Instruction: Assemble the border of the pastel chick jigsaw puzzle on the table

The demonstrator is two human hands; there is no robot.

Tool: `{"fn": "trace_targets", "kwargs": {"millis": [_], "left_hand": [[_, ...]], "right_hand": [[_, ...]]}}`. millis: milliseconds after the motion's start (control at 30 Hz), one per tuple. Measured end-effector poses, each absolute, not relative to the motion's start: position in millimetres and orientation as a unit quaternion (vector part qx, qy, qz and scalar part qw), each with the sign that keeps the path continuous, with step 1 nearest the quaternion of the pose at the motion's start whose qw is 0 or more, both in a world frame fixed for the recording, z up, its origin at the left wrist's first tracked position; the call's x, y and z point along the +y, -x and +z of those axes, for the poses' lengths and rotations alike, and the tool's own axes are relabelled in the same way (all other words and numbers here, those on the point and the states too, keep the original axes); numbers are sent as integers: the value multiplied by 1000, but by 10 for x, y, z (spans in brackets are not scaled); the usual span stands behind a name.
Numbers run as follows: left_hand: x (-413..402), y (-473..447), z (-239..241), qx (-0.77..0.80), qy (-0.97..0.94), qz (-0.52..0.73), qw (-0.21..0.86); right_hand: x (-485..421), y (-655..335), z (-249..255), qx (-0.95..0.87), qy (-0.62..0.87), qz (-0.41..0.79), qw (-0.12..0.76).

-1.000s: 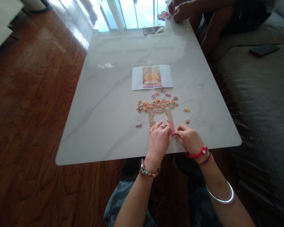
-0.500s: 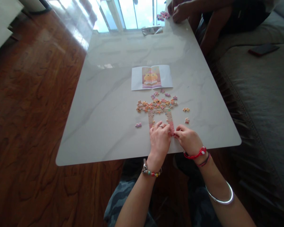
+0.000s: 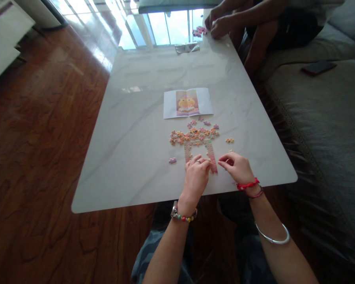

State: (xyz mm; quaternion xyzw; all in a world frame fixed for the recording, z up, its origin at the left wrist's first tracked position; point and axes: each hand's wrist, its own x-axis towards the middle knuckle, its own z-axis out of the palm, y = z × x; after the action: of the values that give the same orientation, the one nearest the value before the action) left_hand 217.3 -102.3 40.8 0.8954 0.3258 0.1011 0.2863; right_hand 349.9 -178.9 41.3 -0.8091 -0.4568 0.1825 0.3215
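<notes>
A partly joined pink puzzle frame (image 3: 212, 157) lies on the white marble table (image 3: 136, 157), with two strips running toward me. My left hand (image 3: 196, 177) rests on its near end, fingers bent and pressed together on the pieces. Just right of the frame's right strip is my right hand (image 3: 237, 168), with fingers curled and thumb and forefinger close together; what they hold is hidden. A heap of loose orange and pink pieces (image 3: 193, 134) sits beyond the frame. The printed reference picture (image 3: 187, 102) lies further back.
Single pieces lie at the left (image 3: 172, 160) and right (image 3: 229, 140). Another person's hands (image 3: 219, 23) work on pink pieces (image 3: 199, 30) at the far edge, by a foil bag (image 3: 187, 47). A grey sofa with a phone (image 3: 318, 68) runs along the right; wooden floor is left.
My right hand has drawn away from the frame's right strip, moving a little right and back. My left hand stays on the frame. The view has tilted slightly.
</notes>
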Motion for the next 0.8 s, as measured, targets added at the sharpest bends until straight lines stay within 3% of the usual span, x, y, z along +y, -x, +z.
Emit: {"fn": "trace_targets", "kwargs": {"millis": [100,200,333,500,800], "left_hand": [[-919,-2077,446,295,-876,144,354],[-762,-1903,513,328,-845,200,373],[-532,-1617,514,480,-803,207,286],[-436,-1477,382,523,-822,146,170],[-458,-1555,360,531,-826,79,172]], "right_hand": [[-1853,-3656,419,-432,837,97,321],[-1901,-3804,338,-478,836,56,262],[-1908,-3870,233,-491,834,109,227],[-1891,-3852,229,-464,843,131,238],[-1873,-3859,255,-442,851,152,240]]}}
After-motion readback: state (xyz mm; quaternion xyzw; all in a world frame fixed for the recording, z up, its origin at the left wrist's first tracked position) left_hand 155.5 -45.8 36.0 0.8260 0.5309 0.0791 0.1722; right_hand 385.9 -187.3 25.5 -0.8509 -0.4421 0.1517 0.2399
